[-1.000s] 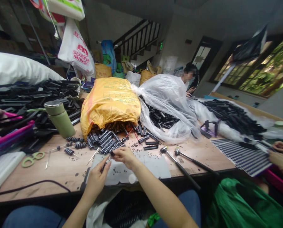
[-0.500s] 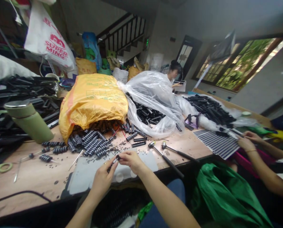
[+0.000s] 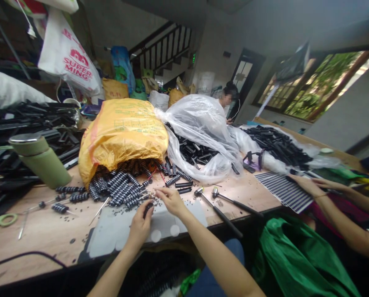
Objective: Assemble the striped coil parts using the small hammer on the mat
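My left hand (image 3: 140,225) is closed around a small black tube-like piece (image 3: 147,209), its far end showing above the thumb. My right hand (image 3: 172,203) is just up and to the right, fingertips pinched together. Whatever lies in that pinch is too small to make out. Under both hands lies a grey mat (image 3: 110,231) with small black bits scattered along its far edge. Beyond them is a pile of black-and-white ringed rods (image 3: 122,185), some with thin metal pins sticking out. Two black tubes (image 3: 184,190) lie to the right of the pile.
Two small hammers (image 3: 218,212) (image 3: 238,201) lie right of the mat. A yellow sack (image 3: 125,132), a clear plastic bag (image 3: 199,111) of black parts and a green flask (image 3: 40,159) stand behind. At right, a co-worker's hands (image 3: 308,185) are over a patterned sheet (image 3: 283,192). Green scissors (image 3: 0,225) lie left.
My hands have come apart: the right has lifted away from the black piece toward the rod pile, while the left keeps hold. The co-worker's hands at right have shifted left over the sheet.
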A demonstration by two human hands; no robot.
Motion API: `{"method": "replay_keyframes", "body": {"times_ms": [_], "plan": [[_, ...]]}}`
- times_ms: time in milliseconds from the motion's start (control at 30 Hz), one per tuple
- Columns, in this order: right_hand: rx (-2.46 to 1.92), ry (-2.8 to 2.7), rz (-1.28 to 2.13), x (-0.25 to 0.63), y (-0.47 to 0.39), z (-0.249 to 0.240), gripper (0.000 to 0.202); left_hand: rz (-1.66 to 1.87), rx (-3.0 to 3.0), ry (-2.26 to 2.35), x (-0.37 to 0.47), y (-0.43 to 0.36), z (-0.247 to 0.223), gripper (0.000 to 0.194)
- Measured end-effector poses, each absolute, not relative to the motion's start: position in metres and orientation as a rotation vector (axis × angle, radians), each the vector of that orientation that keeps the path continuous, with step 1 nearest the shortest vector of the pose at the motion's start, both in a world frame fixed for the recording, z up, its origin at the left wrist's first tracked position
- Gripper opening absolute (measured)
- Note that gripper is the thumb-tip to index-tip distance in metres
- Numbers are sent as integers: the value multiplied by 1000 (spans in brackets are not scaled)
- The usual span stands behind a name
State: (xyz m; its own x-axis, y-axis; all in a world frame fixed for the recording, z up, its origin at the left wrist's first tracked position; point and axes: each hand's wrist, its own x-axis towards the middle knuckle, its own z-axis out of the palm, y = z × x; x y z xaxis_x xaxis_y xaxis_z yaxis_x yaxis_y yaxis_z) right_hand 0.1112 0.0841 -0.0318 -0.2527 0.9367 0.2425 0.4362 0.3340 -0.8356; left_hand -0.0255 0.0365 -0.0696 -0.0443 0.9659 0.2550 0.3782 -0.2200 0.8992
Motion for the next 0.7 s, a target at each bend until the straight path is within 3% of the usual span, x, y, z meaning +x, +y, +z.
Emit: {"method": "replay_keyframes", "body": {"times_ms": [100, 300, 533, 700], "plan": [[-1374, -1972, 592, 95, 128, -40, 23, 1214, 1518, 1437, -28, 40, -74, 42], [-1435, -1936, 677, 71, 170, -56, 19, 1221, 1386, 1445, -42, 39, -65, 36], [-1373, -1577, 1059, 88, 140, -51, 14, 1174, 1593, 1489, -53, 40, -53, 39], [-1201, -1272, 1461, 105, 94, -41, 35, 1224, 1815, 1452, -38, 38, -52, 40]]}}
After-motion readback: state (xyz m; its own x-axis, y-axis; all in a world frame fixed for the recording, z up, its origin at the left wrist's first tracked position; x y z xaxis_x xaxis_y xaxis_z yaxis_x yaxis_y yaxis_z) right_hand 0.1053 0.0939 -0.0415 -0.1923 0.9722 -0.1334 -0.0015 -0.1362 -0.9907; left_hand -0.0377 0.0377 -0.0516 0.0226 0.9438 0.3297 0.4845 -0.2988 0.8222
